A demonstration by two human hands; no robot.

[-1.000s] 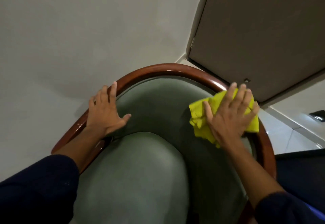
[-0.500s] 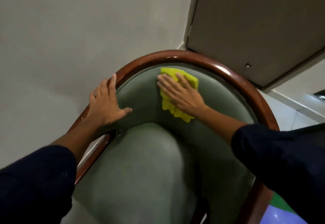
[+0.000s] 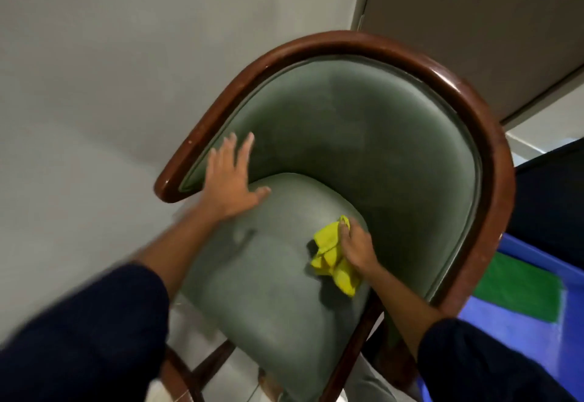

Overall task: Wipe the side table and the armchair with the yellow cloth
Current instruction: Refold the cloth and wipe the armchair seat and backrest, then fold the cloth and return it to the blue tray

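Yellow cloth (image 3: 335, 261) moved from backrest to seat (image 3: 268, 291).

A plain pale wall (image 3: 110, 70) meets a beige door (image 3: 474, 22) — blue-and-green mat (image 3: 518, 300) at right.

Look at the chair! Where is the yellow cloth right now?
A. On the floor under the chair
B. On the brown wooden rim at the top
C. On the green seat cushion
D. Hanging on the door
C: the right hand presses the bunched yellow cloth onto the green seat cushion of the armchair, near the cushion's right side, well below the wooden rim.
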